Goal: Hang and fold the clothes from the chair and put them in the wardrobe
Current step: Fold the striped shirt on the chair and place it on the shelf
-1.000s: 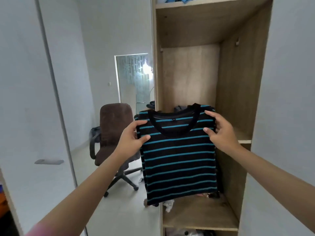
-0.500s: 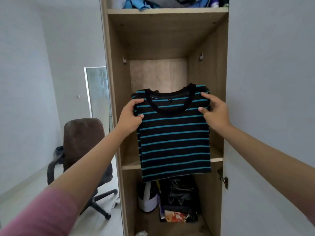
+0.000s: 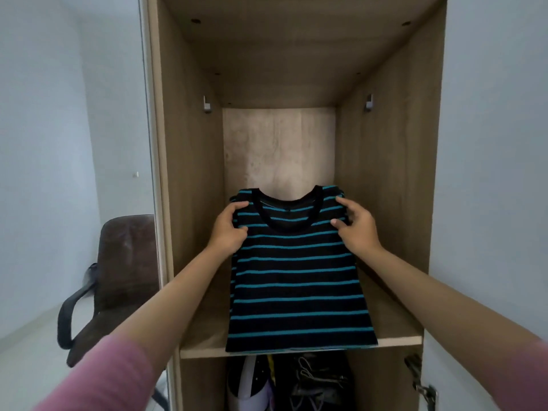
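A folded black shirt with teal stripes (image 3: 296, 280) lies on the wooden shelf (image 3: 397, 333) inside the open wardrobe (image 3: 189, 203), collar toward the back. Its lower hem reaches the shelf's front edge. My left hand (image 3: 228, 229) grips the shirt's left shoulder, and my right hand (image 3: 355, 229) grips its right shoulder. Both arms reach into the compartment. The brown office chair (image 3: 118, 277) stands to the left of the wardrobe, partly hidden by my left arm.
Below the shelf a lower compartment holds a white object (image 3: 249, 387) and dark items with hangers (image 3: 317, 381). Two small metal brackets (image 3: 207, 104) sit high on the side walls. A white door with a hinge (image 3: 424, 387) stands at the right.
The shirt hung upright in front of the wardrobe before; now it rests on the shelf, moved forward and down. My view has closed in on the compartment.
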### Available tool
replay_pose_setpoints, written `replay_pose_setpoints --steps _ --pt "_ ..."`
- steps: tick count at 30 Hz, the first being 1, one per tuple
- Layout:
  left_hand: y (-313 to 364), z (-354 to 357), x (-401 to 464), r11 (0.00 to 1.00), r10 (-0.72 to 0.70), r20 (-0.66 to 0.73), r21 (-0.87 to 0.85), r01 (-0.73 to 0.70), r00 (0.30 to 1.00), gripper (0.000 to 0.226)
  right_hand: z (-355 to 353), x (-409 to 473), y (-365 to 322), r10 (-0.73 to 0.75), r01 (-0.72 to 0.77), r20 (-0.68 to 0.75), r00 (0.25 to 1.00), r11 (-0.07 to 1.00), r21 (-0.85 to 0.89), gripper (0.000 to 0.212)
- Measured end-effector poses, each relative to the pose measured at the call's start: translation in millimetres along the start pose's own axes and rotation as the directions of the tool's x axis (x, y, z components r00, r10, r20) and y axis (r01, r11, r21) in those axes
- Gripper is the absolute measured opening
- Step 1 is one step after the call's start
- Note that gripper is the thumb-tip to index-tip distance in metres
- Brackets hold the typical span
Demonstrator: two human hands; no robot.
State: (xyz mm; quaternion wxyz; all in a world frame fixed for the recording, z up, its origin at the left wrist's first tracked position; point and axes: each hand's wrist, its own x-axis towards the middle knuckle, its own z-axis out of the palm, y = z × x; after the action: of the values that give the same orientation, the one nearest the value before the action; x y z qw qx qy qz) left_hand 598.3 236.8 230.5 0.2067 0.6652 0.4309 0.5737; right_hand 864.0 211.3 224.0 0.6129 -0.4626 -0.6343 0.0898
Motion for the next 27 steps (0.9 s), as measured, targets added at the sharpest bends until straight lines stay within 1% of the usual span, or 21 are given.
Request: replay_pose_setpoints --steps 2,4,5,6,7,9,10,12,13,15,16,18,19,21,23,27 --pt "-14.0 4.3 10.8 0.999 -0.033 0.077 0.017 0.032 0.996 0.059 8.7 8.3 13.6 0.050 -0.046 0.085 0.995 0.997 -0.056 0.058" --pt "-25.2 10.2 16.7 0.993 -0.108 0.198 0.061 0.098 0.974 0.066 15.3 11.0 25.3 0.102 -0.080 0.169 0.980 0.988 -0.131 0.066" --pt "-31.1 14.5 16.9 0.983 -0.161 0.267 0.130 0.130 0.950 0.071 17.9 9.2 29.8 0.118 -0.083 0.196 0.973 0.980 -0.180 0.070" --pt "-37.8 19.9 16.4 0.961 -0.219 0.327 0.234 0.145 0.919 0.078 20.1 5.1 33.3 0.126 -0.076 0.216 0.968 0.971 -0.226 0.072" --pt "-44.0 25.6 13.9 0.919 -0.289 0.365 0.363 0.150 0.885 0.085 22.2 -1.3 36.0 0.126 -0.062 0.238 0.963 0.964 -0.259 0.072" --pt "-52.0 36.4 2.1 0.808 -0.399 0.370 0.575 0.131 0.839 0.092 25.3 -20.7 37.5 0.127 -0.039 0.306 0.943 0.959 -0.279 0.066" --pt "-52.5 40.7 -6.4 0.764 -0.420 0.365 0.637 0.107 0.831 0.091 27.3 -32.2 36.6 0.132 -0.033 0.341 0.931 0.959 -0.281 0.062" --pt "-48.2 45.2 -26.4 0.715 -0.410 0.387 0.698 0.027 0.826 0.084 33.1 -55.1 35.3 0.137 -0.018 0.414 0.900 0.960 -0.278 0.059" --pt "-46.8 45.9 -35.5 0.695 -0.409 0.411 0.718 -0.014 0.815 0.079 36.7 -65.9 35.1 0.147 -0.019 0.454 0.879 0.961 -0.275 0.060" --pt "-47.0 44.7 -51.1 0.652 -0.464 0.454 0.757 -0.054 0.761 0.072 43.6 -84.2 37.3 0.194 -0.022 0.547 0.815 0.952 -0.305 0.066" --pt "-49.5 43.2 -57.4 0.632 -0.514 0.461 0.774 -0.044 0.723 0.072 46.6 -91.7 40.2 0.238 -0.012 0.590 0.771 0.933 -0.361 0.069" --pt "-58.4 39.6 -70.1 0.616 -0.590 0.470 0.787 -0.010 0.656 0.073 50.3 -103.3 47.1 0.347 0.060 0.640 0.685 0.850 -0.524 0.072" --pt "-63.5 38.1 -76.3 0.619 -0.597 0.473 0.785 -0.003 0.648 0.074 50.9 -107.0 48.5 0.393 0.096 0.638 0.662 0.800 -0.593 0.072" --pt "-71.3 35.5 -86.5 0.632 -0.562 0.465 0.775 -0.008 0.684 0.075 51.7 -110.3 49.1 0.427 0.131 0.619 0.659 0.745 -0.654 0.072" --pt "-74.0 34.6 -92.9 0.645 -0.529 0.449 0.764 -0.003 0.720 0.076 52.8 -110.9 47.4 0.439 0.134 0.608 0.661 0.729 -0.671 0.073" --pt "-75.0 32.7 -96.8 0.665 -0.511 0.441 0.747 0.014 0.738 0.077 51.2 -110.6 45.9 0.452 0.145 0.608 0.653 0.713 -0.686 0.075"
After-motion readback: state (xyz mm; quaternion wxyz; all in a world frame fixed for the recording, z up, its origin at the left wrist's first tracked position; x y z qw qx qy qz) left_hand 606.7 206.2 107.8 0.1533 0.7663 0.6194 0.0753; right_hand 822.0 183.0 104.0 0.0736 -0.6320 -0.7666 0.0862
